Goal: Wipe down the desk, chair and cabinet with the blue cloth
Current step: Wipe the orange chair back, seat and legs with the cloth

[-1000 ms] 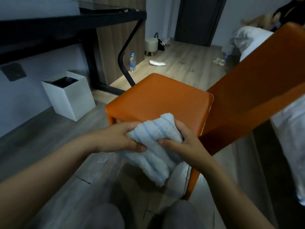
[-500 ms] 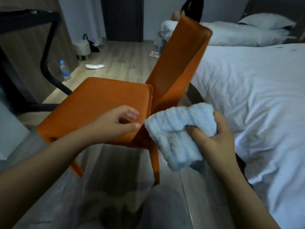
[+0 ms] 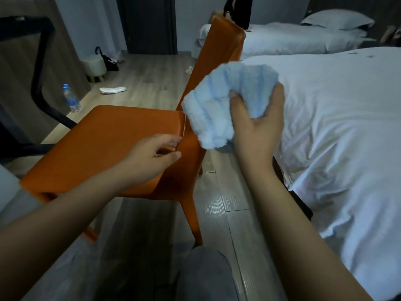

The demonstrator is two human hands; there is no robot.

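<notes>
Wood floor between an orange chair and a white bed. The right hand grips the cloth, held up beside the backrest. The left hand, fingers loosely curled and empty, lies over the seat's rear edge.

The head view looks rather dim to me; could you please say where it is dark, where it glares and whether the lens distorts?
Head view: dim and bluish; the desk frame sinks into shadow at left; the white bed is brightest; a pale sheen lies on the floor by the chair; the wide lens stretches the forearms; the blue cloth is sharp.
</notes>
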